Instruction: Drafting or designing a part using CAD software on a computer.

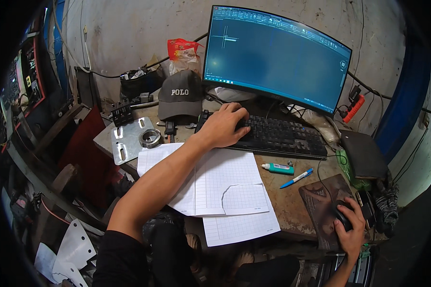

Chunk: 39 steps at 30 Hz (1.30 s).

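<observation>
My left hand rests on the left end of a black keyboard, palm down, with its fingers spread and slightly bent over the keys. At the right, my right hand is wrapped round a black computer mouse, which sits on a brown patterned mouse pad. Behind the keyboard stands a curved monitor showing a drawing program with a dark blue field and thin crossing lines near its upper left. Under my left forearm lies an open squared-paper notebook with a torn page.
A green correction-fluid pen and a blue-and-white pen lie between notebook and mouse pad. Left of the notebook are a metal ring, a slotted metal plate and a grey cap. A dark wallet-like case lies at the right.
</observation>
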Each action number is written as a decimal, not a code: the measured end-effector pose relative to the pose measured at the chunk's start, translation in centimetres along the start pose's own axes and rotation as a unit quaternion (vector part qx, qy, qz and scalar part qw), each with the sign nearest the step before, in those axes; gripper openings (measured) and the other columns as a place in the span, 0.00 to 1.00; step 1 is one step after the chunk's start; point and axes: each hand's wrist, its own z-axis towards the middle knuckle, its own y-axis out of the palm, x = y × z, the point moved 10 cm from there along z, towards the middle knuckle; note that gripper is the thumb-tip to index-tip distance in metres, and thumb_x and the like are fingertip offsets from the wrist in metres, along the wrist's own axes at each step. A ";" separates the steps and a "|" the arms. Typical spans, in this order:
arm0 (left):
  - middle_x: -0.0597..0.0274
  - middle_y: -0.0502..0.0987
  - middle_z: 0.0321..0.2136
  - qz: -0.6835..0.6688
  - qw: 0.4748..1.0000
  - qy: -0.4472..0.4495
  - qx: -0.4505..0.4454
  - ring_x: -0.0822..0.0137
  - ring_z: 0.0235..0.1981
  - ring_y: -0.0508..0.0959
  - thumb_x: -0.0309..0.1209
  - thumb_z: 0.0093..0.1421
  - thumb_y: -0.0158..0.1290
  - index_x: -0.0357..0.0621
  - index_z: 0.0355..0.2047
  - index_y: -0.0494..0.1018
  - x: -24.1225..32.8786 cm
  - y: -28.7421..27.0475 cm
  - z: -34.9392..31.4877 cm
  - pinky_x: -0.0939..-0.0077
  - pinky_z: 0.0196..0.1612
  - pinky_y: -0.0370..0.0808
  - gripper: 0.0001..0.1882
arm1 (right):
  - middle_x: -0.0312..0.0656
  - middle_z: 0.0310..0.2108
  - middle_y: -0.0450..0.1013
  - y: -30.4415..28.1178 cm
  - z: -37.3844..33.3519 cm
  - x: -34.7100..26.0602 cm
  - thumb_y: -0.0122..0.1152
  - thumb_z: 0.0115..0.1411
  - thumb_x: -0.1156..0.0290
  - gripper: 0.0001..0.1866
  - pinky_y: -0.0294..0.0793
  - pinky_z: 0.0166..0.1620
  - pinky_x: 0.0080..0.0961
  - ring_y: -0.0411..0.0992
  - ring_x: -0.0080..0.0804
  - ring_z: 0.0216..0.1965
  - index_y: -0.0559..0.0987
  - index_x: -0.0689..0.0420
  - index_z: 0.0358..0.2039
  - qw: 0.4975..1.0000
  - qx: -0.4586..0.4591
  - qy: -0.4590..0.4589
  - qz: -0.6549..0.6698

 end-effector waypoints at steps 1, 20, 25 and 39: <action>0.47 0.73 0.62 0.001 1.000 -0.002 0.000 0.43 0.65 0.72 0.42 0.68 0.63 0.48 0.53 0.76 0.0 0.0 0.0 0.53 0.66 0.72 0.19 | 0.53 0.62 0.76 0.0 0.0 0.0 0.70 0.49 0.79 0.23 0.75 0.64 0.41 0.77 0.55 0.61 0.86 0.62 0.49 1.000 -0.001 -0.001 0.000; 0.48 0.74 0.60 0.002 1.000 0.003 0.006 0.43 0.62 0.74 0.42 0.68 0.63 0.47 0.53 0.76 -0.1 -0.1 0.0 0.53 0.64 0.74 0.19 | 0.54 0.62 0.76 0.1 0.2 0.0 0.69 0.50 0.78 0.23 0.75 0.64 0.41 0.77 0.55 0.61 0.86 0.63 0.49 1.000 -0.001 -0.003 0.006; 0.47 0.74 0.60 0.000 1.000 0.000 0.002 0.43 0.62 0.73 0.41 0.68 0.63 0.46 0.52 0.77 0.0 -0.2 0.0 0.53 0.64 0.73 0.18 | 0.54 0.62 0.76 0.1 0.2 0.1 0.69 0.50 0.78 0.23 0.75 0.64 0.42 0.77 0.55 0.61 0.86 0.63 0.49 1.000 -0.002 -0.003 0.006; 0.48 0.76 0.59 0.021 1.000 -0.010 0.015 0.44 0.63 0.74 0.40 0.67 0.63 0.46 0.51 0.77 -0.9 -0.5 -0.1 0.53 0.65 0.73 0.17 | 0.53 0.62 0.76 -0.1 0.1 -0.1 0.69 0.50 0.78 0.27 0.74 0.65 0.41 0.77 0.55 0.61 0.83 0.62 0.55 1.000 0.016 -0.001 -0.008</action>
